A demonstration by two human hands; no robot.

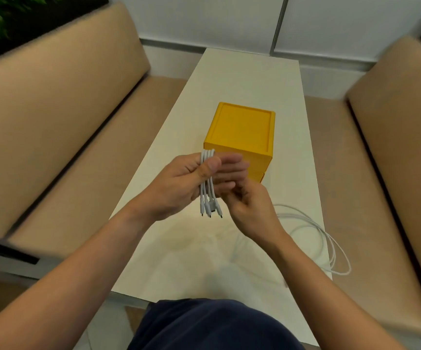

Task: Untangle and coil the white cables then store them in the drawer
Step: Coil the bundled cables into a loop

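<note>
Here the left hand [179,183] pinches the folded cable bundle [205,195] above the table's [254,79] middle, plugs hanging down. Right hand [249,205] is curled beside it, grip unclear. Yellow drawer box [242,132] sits mid-table; a loose cable [307,221] overhangs the right edge.

left hand [179,184], right hand [251,207]: bare | 2 forearms [78,269] bare too | lap: dark navy garment [212,324] (possibly shorts, view blurred)

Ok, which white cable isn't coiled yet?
The long cable lying in loose loops on the table, right of the right hand. The other is a folded bundle pinched in the left hand, plugs hanging down.
</note>
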